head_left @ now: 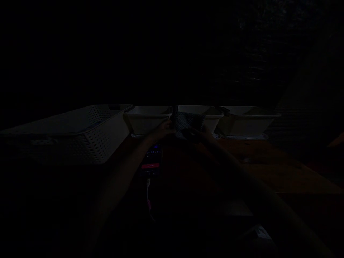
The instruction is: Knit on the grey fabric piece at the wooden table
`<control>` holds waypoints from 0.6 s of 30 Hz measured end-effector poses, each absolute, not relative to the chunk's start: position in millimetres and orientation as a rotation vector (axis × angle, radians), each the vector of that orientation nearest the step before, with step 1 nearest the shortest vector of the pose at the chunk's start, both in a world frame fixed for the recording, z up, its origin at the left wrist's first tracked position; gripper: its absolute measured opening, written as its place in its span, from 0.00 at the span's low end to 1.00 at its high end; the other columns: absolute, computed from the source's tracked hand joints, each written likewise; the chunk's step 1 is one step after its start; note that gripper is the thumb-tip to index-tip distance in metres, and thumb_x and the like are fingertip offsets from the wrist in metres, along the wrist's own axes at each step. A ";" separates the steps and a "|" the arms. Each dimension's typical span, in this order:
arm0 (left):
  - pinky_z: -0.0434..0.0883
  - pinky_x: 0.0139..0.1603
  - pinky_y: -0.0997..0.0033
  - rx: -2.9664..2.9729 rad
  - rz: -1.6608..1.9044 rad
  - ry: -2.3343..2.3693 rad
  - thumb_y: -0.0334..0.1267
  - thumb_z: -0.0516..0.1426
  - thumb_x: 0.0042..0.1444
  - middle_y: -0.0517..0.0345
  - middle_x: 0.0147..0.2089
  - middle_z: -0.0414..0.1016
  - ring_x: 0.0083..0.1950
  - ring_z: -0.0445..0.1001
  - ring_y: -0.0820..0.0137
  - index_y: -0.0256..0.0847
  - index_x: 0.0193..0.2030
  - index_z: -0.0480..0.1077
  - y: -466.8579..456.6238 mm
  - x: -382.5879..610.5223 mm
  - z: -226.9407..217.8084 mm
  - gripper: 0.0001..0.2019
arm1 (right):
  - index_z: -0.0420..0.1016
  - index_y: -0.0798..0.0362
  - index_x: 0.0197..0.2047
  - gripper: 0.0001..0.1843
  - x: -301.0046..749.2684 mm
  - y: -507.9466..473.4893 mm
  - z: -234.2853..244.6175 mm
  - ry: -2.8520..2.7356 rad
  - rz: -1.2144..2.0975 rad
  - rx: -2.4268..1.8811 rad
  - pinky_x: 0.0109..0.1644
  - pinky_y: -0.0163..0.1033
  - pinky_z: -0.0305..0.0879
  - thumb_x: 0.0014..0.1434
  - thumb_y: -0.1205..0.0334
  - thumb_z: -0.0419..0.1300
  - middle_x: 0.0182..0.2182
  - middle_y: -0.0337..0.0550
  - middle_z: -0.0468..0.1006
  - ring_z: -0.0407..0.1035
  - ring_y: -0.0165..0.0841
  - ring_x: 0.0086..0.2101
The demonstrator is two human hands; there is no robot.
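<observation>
The scene is very dark. My left hand [163, 129] and my right hand [200, 135] meet at the middle of a wooden table [268, 161], both closed on a small patterned grey cloth [188, 121]. The cloth is held up in front of the middle one of three white tubs [212, 116]. My forearms reach in from the bottom of the view.
A large white perforated basket [88, 136] stands at the left. Two more white tubs, one [145, 120] left and one [247, 120] right of the cloth, line the back. A lit phone [152, 159] with a cable [148, 197] lies under my left wrist.
</observation>
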State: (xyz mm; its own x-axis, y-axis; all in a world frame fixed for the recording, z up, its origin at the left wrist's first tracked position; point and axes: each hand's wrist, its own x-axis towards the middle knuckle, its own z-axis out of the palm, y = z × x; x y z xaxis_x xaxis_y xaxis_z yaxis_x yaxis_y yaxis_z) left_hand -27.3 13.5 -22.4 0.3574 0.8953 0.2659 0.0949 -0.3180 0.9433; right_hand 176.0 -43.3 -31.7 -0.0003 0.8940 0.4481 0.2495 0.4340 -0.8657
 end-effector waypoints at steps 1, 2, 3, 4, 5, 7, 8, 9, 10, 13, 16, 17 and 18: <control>0.63 0.52 0.53 1.690 1.083 0.882 0.30 0.62 0.42 0.48 0.50 0.68 0.53 0.66 0.57 0.40 0.53 0.65 14.6 -27.6 -22.7 0.27 | 0.65 0.60 0.48 0.17 175.5 -44.6 -30.2 -1.529 0.716 -1.045 0.41 0.36 0.67 0.59 0.58 0.52 0.41 0.46 0.69 0.66 0.27 0.38; 0.63 0.52 0.53 1.696 1.088 0.874 0.30 0.61 0.42 0.48 0.50 0.69 0.52 0.67 0.58 0.40 0.52 0.65 15.9 -27.9 -23.1 0.27 | 0.65 0.60 0.47 0.17 175.5 -45.8 -29.1 -1.532 0.737 -1.040 0.41 0.36 0.68 0.59 0.58 0.52 0.40 0.46 0.69 0.66 0.27 0.38; 0.64 0.52 0.54 1.702 1.090 0.868 0.29 0.61 0.42 0.48 0.49 0.69 0.52 0.67 0.58 0.39 0.52 0.66 17.4 -28.2 -23.8 0.26 | 0.65 0.60 0.47 0.17 175.7 -46.6 -28.7 -1.533 0.754 -1.037 0.41 0.36 0.68 0.59 0.58 0.52 0.40 0.46 0.69 0.66 0.26 0.38; 0.64 0.52 0.54 1.706 1.091 0.866 0.30 0.61 0.42 0.48 0.49 0.69 0.52 0.67 0.58 0.39 0.51 0.66 19.0 -28.5 -24.7 0.26 | 0.65 0.60 0.47 0.16 176.3 -46.9 -28.9 -1.530 0.767 -1.039 0.41 0.35 0.68 0.59 0.58 0.52 0.40 0.46 0.69 0.66 0.26 0.38; 0.64 0.52 0.55 1.708 1.094 0.866 0.30 0.61 0.42 0.49 0.48 0.70 0.51 0.68 0.59 0.39 0.51 0.66 20.7 -28.8 -25.8 0.25 | 0.65 0.59 0.47 0.16 177.0 -46.5 -29.6 -1.524 0.775 -1.043 0.40 0.35 0.68 0.59 0.59 0.52 0.40 0.46 0.69 0.66 0.26 0.38; 0.64 0.53 0.56 1.711 1.102 0.873 0.31 0.61 0.43 0.49 0.49 0.70 0.51 0.68 0.59 0.39 0.51 0.66 23.6 -29.3 -28.6 0.25 | 0.65 0.60 0.47 0.16 178.4 -43.9 -32.6 -1.509 0.779 -1.057 0.40 0.35 0.67 0.59 0.59 0.52 0.40 0.46 0.69 0.66 0.26 0.37; 0.63 0.53 0.56 1.715 1.102 0.875 0.32 0.61 0.43 0.49 0.49 0.69 0.52 0.68 0.59 0.39 0.52 0.65 24.5 -29.2 -29.9 0.25 | 0.65 0.61 0.47 0.16 179.0 -41.8 -34.3 -1.500 0.778 -1.064 0.40 0.35 0.67 0.59 0.59 0.52 0.39 0.45 0.69 0.66 0.26 0.37; 0.63 0.53 0.56 1.721 1.096 0.869 0.33 0.61 0.44 0.49 0.50 0.69 0.52 0.68 0.59 0.39 0.52 0.65 25.1 -29.0 -31.1 0.26 | 0.65 0.61 0.47 0.16 179.4 -39.5 -36.0 -1.490 0.778 -1.071 0.39 0.35 0.67 0.59 0.59 0.52 0.39 0.45 0.69 0.66 0.26 0.37; 0.63 0.53 0.56 1.728 1.085 0.852 0.34 0.61 0.44 0.48 0.51 0.69 0.52 0.68 0.59 0.39 0.53 0.64 25.2 -28.6 -32.0 0.26 | 0.65 0.62 0.47 0.16 179.8 -37.1 -37.6 -1.480 0.777 -1.075 0.39 0.35 0.67 0.59 0.59 0.52 0.39 0.45 0.69 0.66 0.26 0.36; 0.65 0.52 0.57 1.770 1.048 0.744 0.38 0.62 0.45 0.47 0.52 0.68 0.51 0.69 0.60 0.39 0.53 0.63 23.3 -26.5 -32.5 0.27 | 0.64 0.61 0.47 0.17 181.2 -31.9 -40.5 -1.450 0.772 -1.077 0.39 0.35 0.67 0.59 0.59 0.52 0.39 0.45 0.68 0.66 0.26 0.37; 0.66 0.51 0.58 1.818 1.035 0.682 0.41 0.62 0.44 0.45 0.53 0.68 0.50 0.69 0.60 0.38 0.53 0.63 20.9 -24.7 -31.0 0.28 | 0.64 0.61 0.48 0.17 183.7 -30.6 -40.8 -1.431 0.763 -1.067 0.40 0.36 0.67 0.59 0.59 0.52 0.40 0.46 0.68 0.66 0.27 0.38; 0.65 0.51 0.58 1.829 1.038 0.678 0.41 0.63 0.44 0.45 0.54 0.67 0.51 0.69 0.60 0.38 0.54 0.63 20.6 -24.5 -30.5 0.28 | 0.64 0.61 0.48 0.17 184.6 -30.7 -40.4 -1.429 0.760 -1.062 0.40 0.36 0.67 0.59 0.59 0.52 0.41 0.46 0.68 0.66 0.27 0.38; 0.65 0.51 0.58 1.835 1.042 0.676 0.41 0.63 0.44 0.45 0.54 0.67 0.51 0.69 0.59 0.38 0.54 0.63 20.5 -24.4 -30.2 0.29 | 0.64 0.61 0.48 0.17 185.3 -30.9 -40.0 -1.429 0.759 -1.056 0.40 0.36 0.67 0.59 0.59 0.52 0.40 0.46 0.68 0.66 0.27 0.38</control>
